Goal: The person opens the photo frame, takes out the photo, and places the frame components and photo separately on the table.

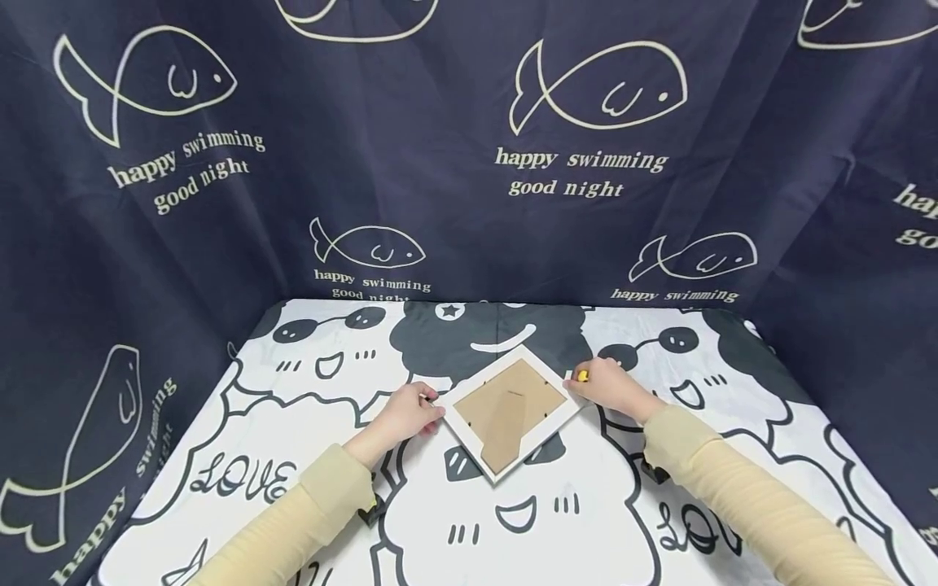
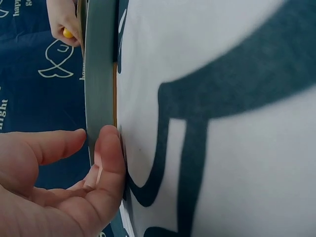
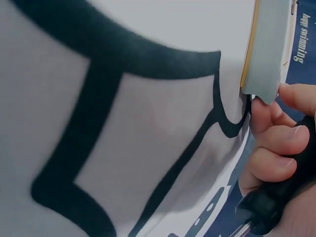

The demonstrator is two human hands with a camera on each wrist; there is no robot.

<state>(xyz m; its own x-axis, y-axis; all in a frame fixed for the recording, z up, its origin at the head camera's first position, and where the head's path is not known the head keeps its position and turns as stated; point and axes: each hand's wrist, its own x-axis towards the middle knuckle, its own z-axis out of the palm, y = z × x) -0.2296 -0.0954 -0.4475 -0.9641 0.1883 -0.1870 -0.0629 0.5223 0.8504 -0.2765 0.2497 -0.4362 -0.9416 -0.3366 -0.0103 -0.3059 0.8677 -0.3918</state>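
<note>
A white picture frame [image 1: 542, 452] lies back up and turned cornerwise in the head view. Its brown backing [image 1: 538, 391] carries a fold-out stand leg [image 1: 504, 423], lying flat. At the left corner my left hand [image 1: 410, 411] holds the frame's edge, thumb above and fingers below; the left wrist view has this edge [image 2: 101, 74] side-on. My right hand [image 1: 608, 385] pinches the right corner between thumb and index finger. Its other fingers curl round the black handle of a screwdriver [image 3: 269, 210], whose metal shaft points away from the frame.
A white cloth [image 1: 293, 439] with black cartoon sheep covers the table. Dark blue curtains [image 1: 469, 146] with fish drawings hang behind and at both sides. Small dark devices [image 1: 655, 472] sit at the wrists, by the cuffs of the cream sleeves [image 1: 740, 492].
</note>
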